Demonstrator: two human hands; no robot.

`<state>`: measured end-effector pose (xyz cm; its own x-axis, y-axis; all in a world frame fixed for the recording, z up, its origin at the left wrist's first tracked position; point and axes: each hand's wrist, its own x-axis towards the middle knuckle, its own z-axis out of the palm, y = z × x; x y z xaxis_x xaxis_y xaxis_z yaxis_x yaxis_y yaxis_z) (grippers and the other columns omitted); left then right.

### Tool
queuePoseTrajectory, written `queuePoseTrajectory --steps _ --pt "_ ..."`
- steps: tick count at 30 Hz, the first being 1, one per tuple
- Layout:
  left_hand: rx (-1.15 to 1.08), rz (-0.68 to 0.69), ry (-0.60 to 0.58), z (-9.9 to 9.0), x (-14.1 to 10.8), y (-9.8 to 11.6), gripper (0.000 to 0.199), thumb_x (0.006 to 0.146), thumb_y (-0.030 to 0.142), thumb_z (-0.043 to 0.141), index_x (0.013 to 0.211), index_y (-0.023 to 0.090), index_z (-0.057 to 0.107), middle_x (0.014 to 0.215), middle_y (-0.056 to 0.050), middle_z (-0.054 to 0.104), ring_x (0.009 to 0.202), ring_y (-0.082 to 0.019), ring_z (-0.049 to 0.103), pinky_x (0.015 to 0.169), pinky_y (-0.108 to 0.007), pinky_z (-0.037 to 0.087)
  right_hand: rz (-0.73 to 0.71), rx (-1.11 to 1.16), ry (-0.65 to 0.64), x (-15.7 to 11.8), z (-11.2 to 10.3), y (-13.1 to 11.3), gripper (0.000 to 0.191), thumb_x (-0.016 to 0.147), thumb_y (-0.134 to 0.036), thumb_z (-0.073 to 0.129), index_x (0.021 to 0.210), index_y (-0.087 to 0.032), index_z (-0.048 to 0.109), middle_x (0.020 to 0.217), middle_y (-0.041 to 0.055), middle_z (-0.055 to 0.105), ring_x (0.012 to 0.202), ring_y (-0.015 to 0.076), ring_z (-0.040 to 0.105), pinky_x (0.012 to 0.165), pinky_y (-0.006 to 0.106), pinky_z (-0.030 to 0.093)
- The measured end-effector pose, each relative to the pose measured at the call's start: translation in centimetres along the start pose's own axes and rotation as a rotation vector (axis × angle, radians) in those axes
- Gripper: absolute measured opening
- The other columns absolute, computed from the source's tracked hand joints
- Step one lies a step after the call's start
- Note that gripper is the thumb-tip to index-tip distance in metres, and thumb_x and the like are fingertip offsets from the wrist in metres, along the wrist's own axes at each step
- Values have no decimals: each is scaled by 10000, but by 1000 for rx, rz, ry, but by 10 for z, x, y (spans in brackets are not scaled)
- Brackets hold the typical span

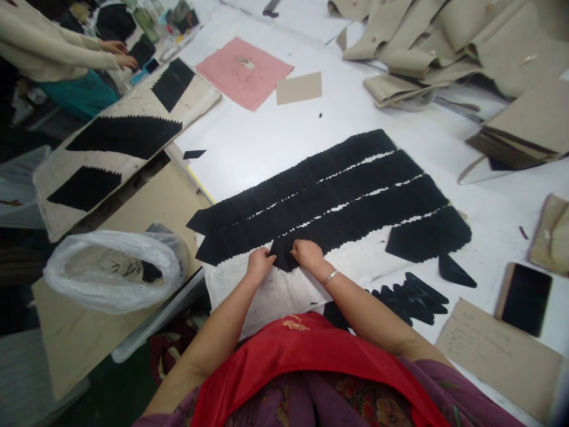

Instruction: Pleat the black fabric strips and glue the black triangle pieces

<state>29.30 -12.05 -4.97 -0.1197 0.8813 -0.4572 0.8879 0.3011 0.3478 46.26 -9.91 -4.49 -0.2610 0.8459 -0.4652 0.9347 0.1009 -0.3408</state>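
Note:
Rows of overlapping black fabric pieces with jagged edges run slantwise across a white cloth-covered board. At the near left end of the third row lies a pointed black fabric piece. My left hand pinches its left edge between thumb and finger. My right hand, with a bracelet at the wrist, has curled fingers on the same piece's right side. A shorter fourth row lies at the right. Below it are a loose black triangular piece and a fanned pile of black pieces, partly behind my right forearm.
A plastic-lined container stands at left. Further back lie a pink sheet and a tan card. Beige pieces are heaped at back right; a phone and cardboard lie near right. A co-worker's hands are at upper left.

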Motion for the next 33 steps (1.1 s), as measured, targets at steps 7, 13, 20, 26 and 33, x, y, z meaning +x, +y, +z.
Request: queuePoseTrajectory --steps 7,13,20,26,33 --pt "-13 -3 8 1 0 -1 116 706 275 615 666 166 617 664 -16 612 658 -142 538 606 -237 357 9 2 -31 2 -1 0 205 837 -310 495 923 -169 617 940 97 663 889 197 607 726 258 424" --pt "-18 -2 11 2 1 -2 117 704 276 615 661 167 615 669 -16 617 669 -145 545 615 -238 364 -6 -11 -3 0 0 -2 291 853 -417 474 926 -166 603 930 101 659 869 201 610 709 262 425" --pt "-24 -8 25 2 -1 -5 138 715 302 601 676 171 623 667 -25 621 664 -151 551 613 -246 362 -6 -44 10 0 2 -4 279 832 -404 525 965 -168 591 965 98 650 895 197 604 723 256 431" --pt "-18 -35 13 1 -1 -11 135 719 302 600 671 176 610 640 -10 608 646 -144 549 603 -241 358 -4 -48 -1 1 0 -4 265 828 -395 528 951 -169 593 953 94 655 901 199 605 723 256 433" --pt "-26 -22 28 0 -2 -9 121 708 282 610 653 175 594 649 -10 602 653 -142 541 609 -240 358 -7 -44 12 1 0 -4 269 822 -395 529 949 -167 595 949 95 661 892 206 607 718 267 438"
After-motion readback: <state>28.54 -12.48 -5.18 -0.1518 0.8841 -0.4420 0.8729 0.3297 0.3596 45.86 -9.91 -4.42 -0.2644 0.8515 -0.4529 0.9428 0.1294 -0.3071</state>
